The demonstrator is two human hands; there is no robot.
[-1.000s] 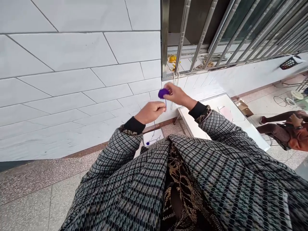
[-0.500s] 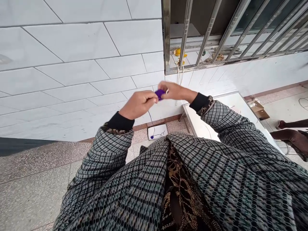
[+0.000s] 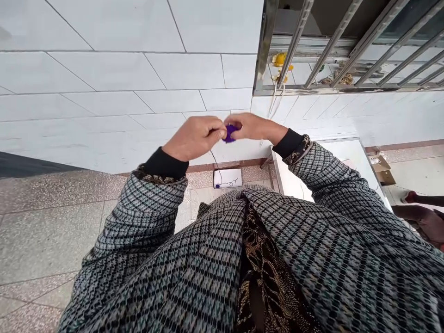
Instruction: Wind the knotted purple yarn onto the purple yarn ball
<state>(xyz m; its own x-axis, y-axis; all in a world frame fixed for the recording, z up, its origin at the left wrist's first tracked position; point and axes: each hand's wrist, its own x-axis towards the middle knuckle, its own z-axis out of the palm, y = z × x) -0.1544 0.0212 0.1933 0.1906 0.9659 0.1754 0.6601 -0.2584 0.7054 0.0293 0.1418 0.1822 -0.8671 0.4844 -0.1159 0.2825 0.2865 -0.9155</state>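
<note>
Between my hands, in front of the tiled wall, is a small purple piece (image 3: 229,133) that looks like yarn work. My right hand (image 3: 252,126) is closed around its right side, fingers curled over it. My left hand (image 3: 197,136) pinches at its left edge with thumb and forefinger. Whether a hook or needle is in the fingers I cannot tell. A dark yarn strand (image 3: 216,162) hangs below my left hand toward a shallow white box (image 3: 227,175) on the floor. In that box lie a small purple yarn ball (image 3: 217,186) and loose loops of strand.
A barred window (image 3: 333,44) is at upper right, with yellow peel (image 3: 279,59) on its sill and white cords (image 3: 274,104) hanging down. A white table (image 3: 289,178) stands on the right. Beyond it are a cardboard box (image 3: 383,171) and another person's legs (image 3: 421,222).
My view has shifted, so the window sits farther right. Both hands stay on the purple piece and have drawn closer together; my left hand has moved slightly up.
</note>
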